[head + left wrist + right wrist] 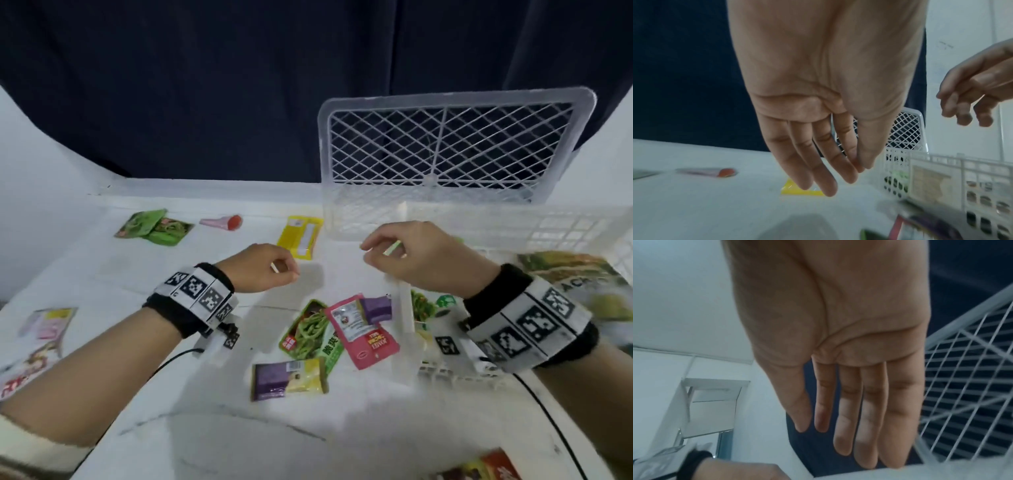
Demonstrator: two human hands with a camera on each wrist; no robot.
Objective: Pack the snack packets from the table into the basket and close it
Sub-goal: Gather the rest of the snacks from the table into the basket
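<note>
- Several snack packets lie on the table (212, 421) outside the basket (582, 226), so you are, by my reading, only partway through the packing.
- Inside the basket you have a large green-and-yellow bag (575, 277) and at least one green packet (424, 301) near its front wall; what lies beneath them is hidden.
- Left to pack near you: a green noodle packet (305, 329), a pink packet (363, 335) lying partly over it, and a purple-and-yellow packet (287, 378) just in front.
- Left to pack farther off: a yellow packet (301, 234) beside the basket's left wall, a pink-and-red packet (222, 222), and another green packet (154, 228) well to the left.
- More printed packets (41, 339) sit at the left edge of the table and one red packet (486, 469) at the near edge; they are too blurred to name further.
- Your left hand (263, 269) hovers over the table near the yellow packet, fingers (818, 170) straight and loosely together, holding nothing.
- Your right hand (421, 253) hangs over the basket's left front corner, fingers (865, 418) straight and close together, also holding nothing.
- The lid (445, 147) stands upright at the back, so closing is not yet done and should come last.
</note>
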